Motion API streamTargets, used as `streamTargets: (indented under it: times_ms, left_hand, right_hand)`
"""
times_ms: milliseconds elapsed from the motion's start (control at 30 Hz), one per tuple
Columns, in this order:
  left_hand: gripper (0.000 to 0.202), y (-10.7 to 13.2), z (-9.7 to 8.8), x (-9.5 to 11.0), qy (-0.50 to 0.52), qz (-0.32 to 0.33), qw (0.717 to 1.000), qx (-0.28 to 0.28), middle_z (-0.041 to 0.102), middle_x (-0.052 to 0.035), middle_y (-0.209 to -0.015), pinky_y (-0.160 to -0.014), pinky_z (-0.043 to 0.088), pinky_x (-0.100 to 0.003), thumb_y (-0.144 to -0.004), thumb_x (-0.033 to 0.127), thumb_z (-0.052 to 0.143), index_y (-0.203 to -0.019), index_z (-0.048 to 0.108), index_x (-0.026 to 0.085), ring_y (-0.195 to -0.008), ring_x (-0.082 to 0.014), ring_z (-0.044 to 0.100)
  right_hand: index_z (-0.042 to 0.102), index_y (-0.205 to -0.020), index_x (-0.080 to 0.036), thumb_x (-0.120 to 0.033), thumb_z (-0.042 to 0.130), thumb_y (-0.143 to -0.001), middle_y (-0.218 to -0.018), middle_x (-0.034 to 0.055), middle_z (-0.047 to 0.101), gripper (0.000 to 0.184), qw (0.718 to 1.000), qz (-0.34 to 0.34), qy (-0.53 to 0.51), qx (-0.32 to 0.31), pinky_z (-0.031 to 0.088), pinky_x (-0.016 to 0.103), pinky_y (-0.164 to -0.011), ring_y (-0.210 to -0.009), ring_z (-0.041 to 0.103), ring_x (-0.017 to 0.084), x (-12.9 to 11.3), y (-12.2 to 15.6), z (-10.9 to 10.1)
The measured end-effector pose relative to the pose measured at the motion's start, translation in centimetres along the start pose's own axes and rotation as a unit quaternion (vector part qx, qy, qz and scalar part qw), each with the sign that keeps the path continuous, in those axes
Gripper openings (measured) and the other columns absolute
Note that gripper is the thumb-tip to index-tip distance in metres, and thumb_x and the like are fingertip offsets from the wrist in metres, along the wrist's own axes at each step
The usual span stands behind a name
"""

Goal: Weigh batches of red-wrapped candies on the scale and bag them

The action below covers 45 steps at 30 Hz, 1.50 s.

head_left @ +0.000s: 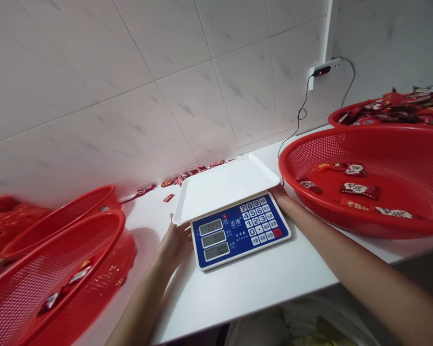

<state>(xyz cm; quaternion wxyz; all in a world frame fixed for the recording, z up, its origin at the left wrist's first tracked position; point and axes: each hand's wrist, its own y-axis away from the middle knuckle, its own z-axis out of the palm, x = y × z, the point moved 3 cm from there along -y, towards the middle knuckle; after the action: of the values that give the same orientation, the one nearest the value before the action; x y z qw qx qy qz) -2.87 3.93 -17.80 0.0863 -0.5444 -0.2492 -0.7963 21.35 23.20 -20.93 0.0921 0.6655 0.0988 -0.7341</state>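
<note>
A digital weighing scale (243, 230) sits tilted in view on the white table, with a blue keypad panel and three small displays. Its white tray (225, 185) on top holds nothing. My left hand (175, 242) grips the scale's left side, thumb up by the tray's corner and fingers partly hidden under the tray. On the opposite side, my right hand (280, 198) holds the scale's right edge, its fingertips out of sight beneath the tray.
A red plastic basket (346, 218) with several wrapped snacks stands on the right, and a heaped basket (334, 117) behind it. More red baskets (119, 226) are at left. Small red packets (169, 197) lie along the wall. A thin black cable (299, 126) hangs from the socket.
</note>
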Motion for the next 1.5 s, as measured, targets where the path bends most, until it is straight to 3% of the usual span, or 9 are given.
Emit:
streamTargets:
  times_ms: [200, 333, 433, 567, 733, 933, 1100, 1300, 1500]
  left_hand:
    - [0.065, 2.1, 0.0, -0.9, 0.003, -0.004, 1.0, 0.0, 0.072, -0.0203, -0.12, -0.101, 0.054, -0.046, -0.099, 0.056, 0.044, -0.144, 0.051, 0.009, -0.113, -0.0336, 0.069]
    - [0.092, 2.1, 0.5, -0.5, 0.033, -0.028, 0.999, -0.029, 0.069, -0.0252, -0.124, -0.104, 0.051, -0.051, -0.092, 0.077, 0.029, -0.146, 0.048, 0.004, -0.118, -0.0378, 0.066]
    - [0.102, 2.5, 0.7, -0.3, 0.053, -0.025, 0.998, -0.03, 0.069, -0.0268, -0.123, -0.106, 0.049, -0.051, -0.09, 0.081, 0.017, -0.147, 0.046, 0.002, -0.119, -0.0384, 0.065]
    - [0.108, 3.2, 1.0, -0.5, 0.054, -0.02, 0.998, -0.031, 0.069, -0.0248, -0.125, -0.106, 0.05, -0.051, -0.084, 0.088, 0.022, -0.147, 0.047, 0.005, -0.12, -0.0399, 0.064]
    - [0.103, 3.0, 0.9, -1.0, 0.047, -0.013, 0.997, -0.058, 0.069, -0.0205, -0.127, -0.105, 0.05, -0.054, -0.078, 0.087, 0.046, -0.149, 0.046, 0.013, -0.127, -0.0417, 0.058]
    - [0.1, 2.9, 0.7, -1.4, 0.04, -0.007, 0.998, -0.051, 0.069, -0.0189, -0.128, -0.105, 0.051, -0.053, -0.079, 0.087, 0.044, -0.147, 0.05, 0.013, -0.133, -0.0429, 0.053]
    - [0.106, 3.9, 1.4, -0.7, 0.051, -0.016, 0.998, -0.028, 0.068, -0.0207, -0.129, -0.11, 0.047, -0.051, -0.079, 0.089, 0.038, -0.147, 0.048, 0.009, -0.131, -0.0413, 0.055]
    - [0.096, 4.3, 1.5, -0.2, 0.08, -0.025, 0.996, -0.027, 0.068, -0.0221, -0.129, -0.113, 0.043, -0.054, -0.089, 0.081, 0.032, -0.149, 0.047, 0.008, -0.128, -0.0408, 0.058]
    - [0.093, 2.8, 0.2, -1.5, 0.011, 0.016, 1.0, -0.022, 0.067, -0.0162, -0.132, -0.114, 0.043, -0.051, -0.083, 0.085, 0.041, -0.14, 0.058, 0.015, -0.135, -0.0403, 0.051]
  right_hand:
    - [0.067, -0.094, -0.02, -0.033, 0.056, -0.082, -0.078, 0.0025, 0.071, 0.021, 0.996, 0.062, -0.057, -0.024, 0.053, 0.036, -0.08, -0.083, 0.068, 0.023, -1.1, 4.5, -0.4]
    - [0.069, -0.086, -0.019, -0.04, 0.048, -0.091, -0.08, 0.0047, 0.073, 0.03, 0.993, 0.073, -0.011, -0.093, 0.049, 0.039, -0.091, -0.087, 0.068, 0.023, -1.4, 5.2, -1.4]
    - [0.07, -0.083, -0.02, -0.042, 0.047, -0.094, -0.084, 0.0044, 0.074, 0.033, 0.992, 0.051, 0.039, -0.107, 0.046, 0.04, -0.096, -0.093, 0.068, 0.024, -1.8, 4.9, -1.9]
    - [0.067, -0.074, -0.022, -0.039, 0.051, -0.093, -0.083, 0.0042, 0.074, 0.03, 0.987, 0.038, 0.116, -0.107, 0.046, 0.04, -0.093, -0.095, 0.067, 0.025, -2.4, 4.8, -2.2]
    - [0.068, -0.078, -0.02, -0.038, 0.052, -0.092, -0.085, 0.0056, 0.074, 0.027, 0.989, 0.058, 0.071, -0.119, 0.046, 0.039, -0.093, -0.096, 0.067, 0.025, -2.5, 4.5, -1.9]
    - [0.065, -0.073, -0.022, -0.034, 0.049, -0.094, -0.085, 0.0069, 0.073, 0.029, 0.983, 0.043, 0.157, -0.079, 0.044, 0.043, -0.092, -0.094, 0.065, 0.027, -2.9, 4.8, -2.0]
    - [0.066, -0.075, -0.022, -0.026, 0.05, -0.09, -0.087, 0.005, 0.074, 0.022, 0.989, 0.054, 0.07, -0.116, 0.044, 0.04, -0.092, -0.092, 0.065, 0.024, -3.3, 5.2, -1.9]
    - [0.064, -0.064, -0.017, -0.022, 0.051, -0.087, -0.076, 0.0072, 0.07, 0.026, 0.976, 0.147, -0.031, -0.155, 0.044, 0.035, -0.078, -0.073, 0.06, 0.018, -3.1, 4.8, -1.3]
    - [0.066, -0.066, -0.018, -0.028, 0.047, -0.091, -0.074, 0.007, 0.07, 0.033, 0.981, 0.127, 0.03, -0.145, 0.045, 0.037, -0.082, -0.077, 0.063, 0.021, -2.6, 4.6, -1.1]
